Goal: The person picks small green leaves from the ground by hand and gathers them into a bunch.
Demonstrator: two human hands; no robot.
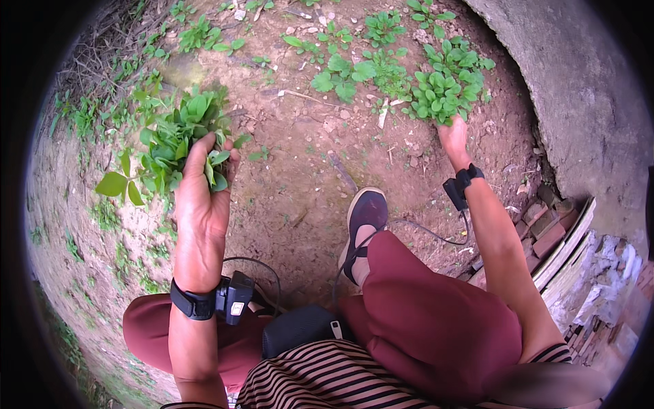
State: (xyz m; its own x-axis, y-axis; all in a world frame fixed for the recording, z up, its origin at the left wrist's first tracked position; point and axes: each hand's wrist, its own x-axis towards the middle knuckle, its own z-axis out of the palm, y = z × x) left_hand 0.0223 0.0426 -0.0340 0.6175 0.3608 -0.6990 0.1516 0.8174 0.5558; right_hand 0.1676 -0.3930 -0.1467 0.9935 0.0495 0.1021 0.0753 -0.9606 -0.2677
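Note:
My left hand holds a bunch of leafy green plants, thumb on one side and fingers on the other. On the right, my right hand reaches to the base of a dense clump of round-leaved green plants growing in the soil; its fingertips are hidden under the leaves, so whether they grip a stem cannot be told. Lobed-leaf plants and a feathery-leaved plant grow left of that clump. Each wrist wears a black strap with a small device and cable.
A rough concrete slab edges the soil on the right. Below it lie stacked bricks, boards and crumpled plastic sheeting. My shoe stands on the bare soil. Dry twigs lie at the upper left.

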